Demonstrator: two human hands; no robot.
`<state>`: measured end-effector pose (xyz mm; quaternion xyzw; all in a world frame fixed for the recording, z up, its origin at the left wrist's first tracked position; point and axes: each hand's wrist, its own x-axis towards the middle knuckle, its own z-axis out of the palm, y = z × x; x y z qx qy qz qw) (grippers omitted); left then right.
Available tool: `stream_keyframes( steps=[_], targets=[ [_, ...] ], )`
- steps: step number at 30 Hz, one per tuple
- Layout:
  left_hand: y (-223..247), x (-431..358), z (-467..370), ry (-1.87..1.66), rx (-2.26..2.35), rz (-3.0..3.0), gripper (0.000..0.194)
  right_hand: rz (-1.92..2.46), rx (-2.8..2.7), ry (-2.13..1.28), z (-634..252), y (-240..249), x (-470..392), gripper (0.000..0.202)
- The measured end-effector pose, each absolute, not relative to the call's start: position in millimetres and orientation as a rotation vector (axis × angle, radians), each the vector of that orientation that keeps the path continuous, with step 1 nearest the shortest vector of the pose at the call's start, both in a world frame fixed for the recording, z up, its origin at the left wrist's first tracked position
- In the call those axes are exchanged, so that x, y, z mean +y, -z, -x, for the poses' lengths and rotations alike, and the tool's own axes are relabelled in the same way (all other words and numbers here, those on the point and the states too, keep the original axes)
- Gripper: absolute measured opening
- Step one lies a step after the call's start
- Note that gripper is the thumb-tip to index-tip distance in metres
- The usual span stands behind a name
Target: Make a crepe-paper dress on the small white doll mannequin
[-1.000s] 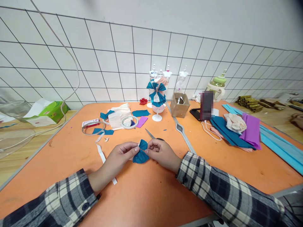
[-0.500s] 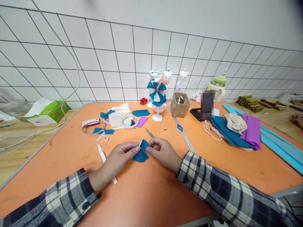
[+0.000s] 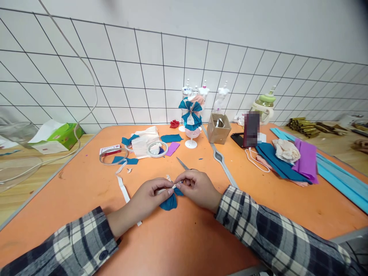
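Note:
Over the middle of the orange table, my left hand [image 3: 151,195] pinches a gathered piece of blue crepe paper [image 3: 169,203] between thumb and fingers. My right hand [image 3: 199,188] is closed on its upper edge, fingertips nearly touching the left ones. A whitish bit shows between the fingertips; part of the piece is hidden by them. Just beyond the right hand lie scissors [image 3: 183,164], blades pointing away, handles mostly hidden. A white paper strip [image 3: 123,188] runs under my left forearm. Further back stands a mini dress form [image 3: 191,115] wearing a blue and pink paper bow.
Tape rolls [image 3: 158,155], cream paper [image 3: 143,143] and blue scraps lie back left. A cardboard box [image 3: 219,128], a phone [image 3: 252,129] with a white cord and folded purple paper [image 3: 306,159] are to the right. A green tissue pack [image 3: 64,137] sits far left.
The blue crepe piece has turned and tilted downward, its fan now hanging below the fingers. My right hand has shifted its pinch to the upper edge beside the left fingertips.

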<state>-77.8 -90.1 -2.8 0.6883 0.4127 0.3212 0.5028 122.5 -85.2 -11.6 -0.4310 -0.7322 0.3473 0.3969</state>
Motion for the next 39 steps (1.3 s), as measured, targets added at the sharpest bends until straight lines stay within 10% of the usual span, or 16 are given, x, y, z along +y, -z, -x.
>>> stream_keyframes(
  steps=[7,11,16,39],
  targets=[
    [0.7,-84.9,83.9,-0.876,0.907,-1.396,0.054,1.144,-1.647,-0.933,-121.0,13.3,-84.2,0.015],
    [0.7,-89.6,87.0,-1.218,0.928,-1.187,0.026,1.115,-1.291,-1.133,-120.7,9.6,-79.9,0.025],
    [-1.3,-107.3,76.3,-0.649,0.722,-1.251,0.044,1.062,-1.031,-1.345,-119.2,9.2,-80.5,0.042],
    [7.9,-92.1,76.5,-0.978,0.763,-0.902,0.018,1.160,-1.567,-1.344,-113.5,15.0,-87.0,0.016]
  ],
)
